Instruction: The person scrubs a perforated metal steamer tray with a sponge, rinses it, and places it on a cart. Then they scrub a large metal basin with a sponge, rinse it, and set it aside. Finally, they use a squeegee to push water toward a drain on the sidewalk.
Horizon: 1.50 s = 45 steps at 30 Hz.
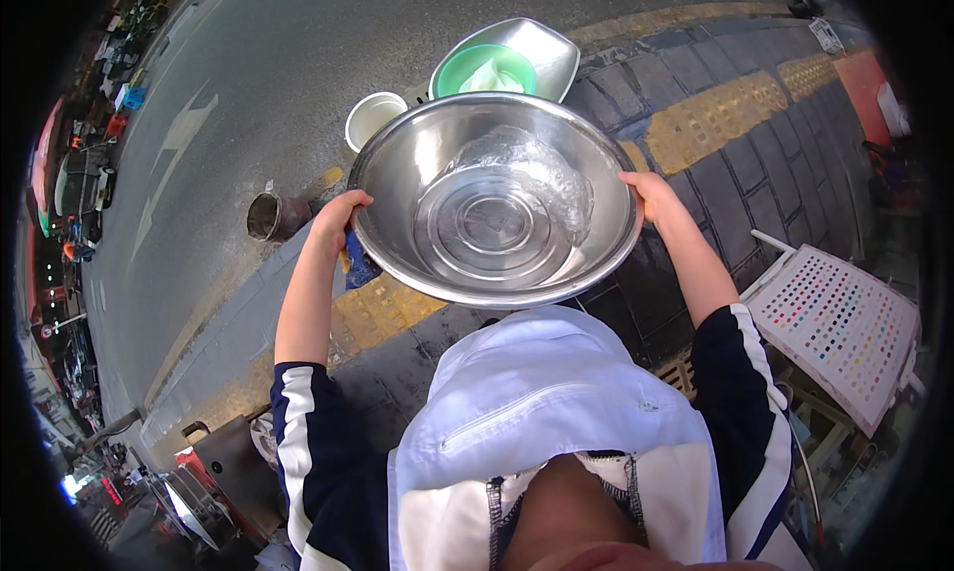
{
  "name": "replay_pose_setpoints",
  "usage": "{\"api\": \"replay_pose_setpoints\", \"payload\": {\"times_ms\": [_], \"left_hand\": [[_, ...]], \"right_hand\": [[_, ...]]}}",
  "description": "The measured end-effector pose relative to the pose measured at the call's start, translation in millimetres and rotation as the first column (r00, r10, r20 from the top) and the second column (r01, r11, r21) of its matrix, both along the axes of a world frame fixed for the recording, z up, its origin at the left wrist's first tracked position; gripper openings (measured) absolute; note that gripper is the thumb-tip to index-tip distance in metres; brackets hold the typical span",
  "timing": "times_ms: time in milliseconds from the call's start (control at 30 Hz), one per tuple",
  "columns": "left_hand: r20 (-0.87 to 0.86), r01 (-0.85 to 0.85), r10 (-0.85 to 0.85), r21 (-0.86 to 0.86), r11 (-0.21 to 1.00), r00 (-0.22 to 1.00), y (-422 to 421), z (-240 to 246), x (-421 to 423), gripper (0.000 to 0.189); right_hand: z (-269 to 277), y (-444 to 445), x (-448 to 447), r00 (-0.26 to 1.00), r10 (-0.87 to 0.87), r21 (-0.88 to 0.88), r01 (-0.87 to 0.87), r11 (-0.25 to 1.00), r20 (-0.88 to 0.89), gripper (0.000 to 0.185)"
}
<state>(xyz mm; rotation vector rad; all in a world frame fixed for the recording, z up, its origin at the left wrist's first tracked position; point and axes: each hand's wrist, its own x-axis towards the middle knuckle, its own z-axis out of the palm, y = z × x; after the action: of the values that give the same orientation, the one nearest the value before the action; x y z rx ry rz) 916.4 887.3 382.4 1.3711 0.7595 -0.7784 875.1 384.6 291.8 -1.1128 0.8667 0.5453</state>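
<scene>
A large round stainless-steel basin [496, 224] is held out in front of my white apron [551, 377], tilted so that its inside faces me. Water slides over the far right part of its inner wall. My left hand [339, 217] grips the rim at the left, thumb on top. At the right rim, my right hand [650, 194] grips in the same way. Beyond the basin stands a green bowl [455, 71] with something whitish in it, set in a wide silver metal basin [555, 53]. Next to these is a white bucket [375, 118], partly hidden by the basin's rim.
A dark cylindrical container [276, 217] stands at the kerb on the left. Yellow tactile paving [715, 112] crosses the grey pavement, with the road [298, 57] beyond. A white board with rows of coloured dots [835, 332] leans at my right. Machinery [194, 496] is behind my left arm.
</scene>
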Motion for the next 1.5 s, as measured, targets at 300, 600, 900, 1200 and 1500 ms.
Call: {"api": "replay_pose_setpoints", "payload": {"times_ms": [300, 600, 900, 1200, 1500], "left_hand": [[0.078, -0.194, 0.178, 0.367, 0.91, 0.981, 92.2, 78.5, 61.7, 0.018], [0.231, -0.19, 0.062, 0.585, 0.788, 0.971, 212.7, 96.8, 134.6, 0.027], [0.222, -0.071, -0.281, 0.883, 0.464, 0.934, 294.9, 100.6, 179.2, 0.035], [0.417, -0.274, -0.137, 0.776, 0.568, 0.899, 363.2, -5.9, 247.7, 0.033], [0.444, -0.423, 0.224, 0.421, 0.803, 0.868, 355.8, -135.4, 344.6, 0.037]], "right_hand": [[-86.6, 167.2, 152.5, 0.918, 0.35, 0.148, -0.325, 0.934, -0.188, 0.023], [-131.1, 349.4, 265.6, 0.899, 0.356, 0.096, -0.343, 0.934, -0.256, 0.027], [-167.4, 475.6, 355.7, 0.981, -0.01, 0.238, 0.057, 0.97, -0.192, 0.03], [-109.5, 472.7, 547.3, 0.938, -0.18, 0.201, 0.123, 0.972, 0.297, 0.03], [4.6, 437.8, 656.2, 0.789, 0.043, 0.018, -0.068, 0.998, 0.613, 0.017]]}}
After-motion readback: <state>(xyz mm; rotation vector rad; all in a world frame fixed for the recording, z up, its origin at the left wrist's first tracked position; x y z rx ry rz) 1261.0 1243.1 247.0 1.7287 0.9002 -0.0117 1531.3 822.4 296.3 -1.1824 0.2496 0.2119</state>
